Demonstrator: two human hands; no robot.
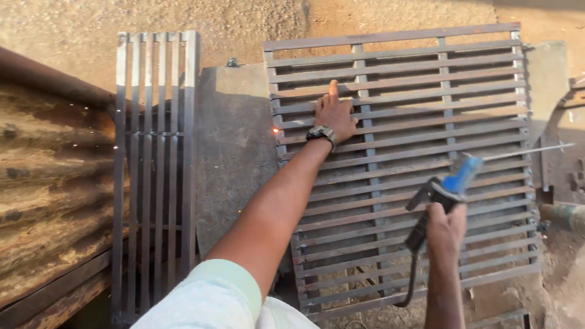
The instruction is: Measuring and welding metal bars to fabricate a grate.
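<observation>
Steel bars, rusty brown and closely spaced, make up the large grating [402, 164] that lies flat across a grey metal worktop [234, 152], covering its right half and overhanging the near edge. The left hand [334, 114] rests palm-down on the grating near its far left corner, fingers spread and flat, gripping nothing, a wristwatch [322, 134] on the wrist. The right hand [446, 226] is clenched around the black handle of a welding electrode holder [448, 189] with a blue head, held above the grating toward its right edge; a thin electrode rod [527, 151] sticks out to the right and a black cable [414, 274] hangs down toward the near edge. A small orange spark [275, 130] glows at the grating's left edge, just beside the wrist. As a judgement, the grating looks largely assembled, with all cross bars in place, though which joints are welded cannot be told. A second, narrower grating [155, 170] lies off the worktop's left edge, next to rusty corrugated sheet [49, 183].
</observation>
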